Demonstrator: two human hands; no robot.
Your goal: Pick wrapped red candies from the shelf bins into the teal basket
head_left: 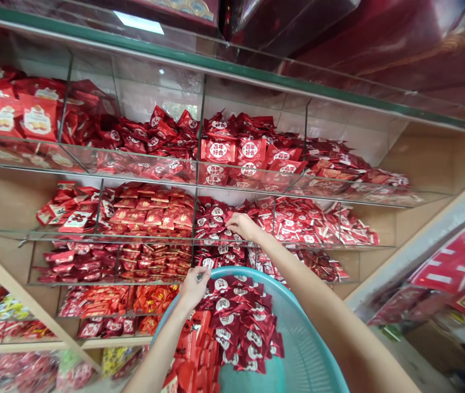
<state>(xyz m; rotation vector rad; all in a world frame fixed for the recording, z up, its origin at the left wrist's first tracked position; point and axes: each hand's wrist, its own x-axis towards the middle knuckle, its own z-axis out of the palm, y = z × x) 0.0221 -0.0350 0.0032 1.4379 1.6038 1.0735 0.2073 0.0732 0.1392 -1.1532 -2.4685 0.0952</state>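
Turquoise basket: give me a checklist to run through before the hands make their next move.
1. Left hand at the turquoise basket: ok, it is at the far rim.
2. Firmness of that hand's grip: cannot tell.
3. Right hand at the shelf: ok, its fingertips are at the maroon packets on the shelf.
4. Packet caught in the right hand: cannot tell, the fingertips are too small to read.
5. Room in the basket: ok, bare floor shows beside the maroon packets in the basket.
6. Support beneath the basket: cannot tell, its underside is hidden.
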